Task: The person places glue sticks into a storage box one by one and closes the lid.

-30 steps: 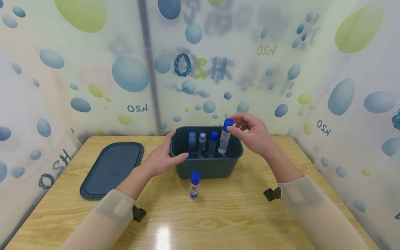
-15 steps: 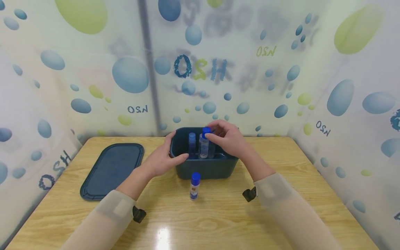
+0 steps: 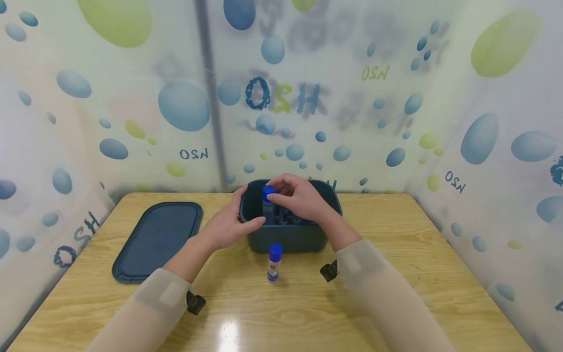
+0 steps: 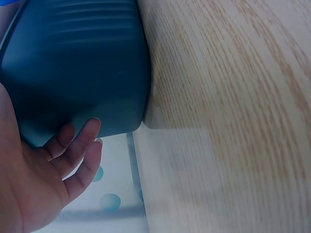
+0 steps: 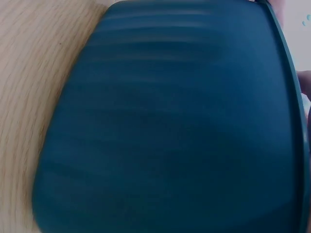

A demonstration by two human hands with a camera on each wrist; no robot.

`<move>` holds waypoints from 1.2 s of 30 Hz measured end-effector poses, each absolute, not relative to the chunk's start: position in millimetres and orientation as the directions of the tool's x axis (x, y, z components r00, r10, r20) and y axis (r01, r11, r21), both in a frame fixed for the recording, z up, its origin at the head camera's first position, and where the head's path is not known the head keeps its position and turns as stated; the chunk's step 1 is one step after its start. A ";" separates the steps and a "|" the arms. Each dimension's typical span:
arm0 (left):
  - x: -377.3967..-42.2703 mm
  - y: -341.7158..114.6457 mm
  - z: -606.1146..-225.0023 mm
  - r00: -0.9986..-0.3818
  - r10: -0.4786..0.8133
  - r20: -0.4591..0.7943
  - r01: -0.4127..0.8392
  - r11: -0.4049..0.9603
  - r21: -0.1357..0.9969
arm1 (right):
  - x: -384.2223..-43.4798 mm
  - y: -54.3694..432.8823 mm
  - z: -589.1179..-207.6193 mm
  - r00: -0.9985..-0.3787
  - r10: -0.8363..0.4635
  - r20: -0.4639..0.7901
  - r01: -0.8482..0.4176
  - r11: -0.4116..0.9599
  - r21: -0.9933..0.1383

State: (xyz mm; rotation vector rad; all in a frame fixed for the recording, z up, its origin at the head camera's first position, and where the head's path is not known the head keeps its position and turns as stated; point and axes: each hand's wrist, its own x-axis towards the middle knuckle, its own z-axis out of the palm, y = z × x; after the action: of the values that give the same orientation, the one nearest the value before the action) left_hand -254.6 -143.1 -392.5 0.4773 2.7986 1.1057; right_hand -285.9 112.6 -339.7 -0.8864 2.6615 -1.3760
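Note:
A dark blue plastic bin (image 3: pixel 288 238) stands on the table. My left hand (image 3: pixel 224 225) rests on its left end, thumb straight along the front rim and index finger by the back corner; its other fingers (image 4: pixel 80 145) lie loosely beside the outer wall in the left wrist view. Inside the bin's left part, my right hand (image 3: pixel 301 198) pinches the blue cap of a glue stick (image 3: pixel 268 208) between thumb and fingers. Other sticks behind that hand are mostly hidden. Upright before the bin is another glue stick (image 3: pixel 273 264) with a blue cap.
A flat dark blue lid (image 3: pixel 158 242) lies on the wooden table (image 3: pixel 281 313), left of the bin. Behind the table hangs a pale curtain (image 3: pixel 374 137) with blue and green spots, and similar curtain runs along both sides.
My right hand has moved left across the bin with the blue-capped glue stick, from the right end to the left part, and lower. My left hand has stayed on the bin.

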 end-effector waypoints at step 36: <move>-254.6 -143.6 -390.0 -0.946 0.325 0.018 0.251 0.694 0.675 | -291.1 95.8 -351.7 -0.877 -0.480 0.013 -0.335 0.591 -0.734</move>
State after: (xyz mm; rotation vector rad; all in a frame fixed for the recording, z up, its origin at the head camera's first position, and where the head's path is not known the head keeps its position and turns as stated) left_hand -254.6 -143.6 -390.0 0.4771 2.7961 1.0909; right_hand -291.1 95.8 -351.7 -0.6815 2.6326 -1.1559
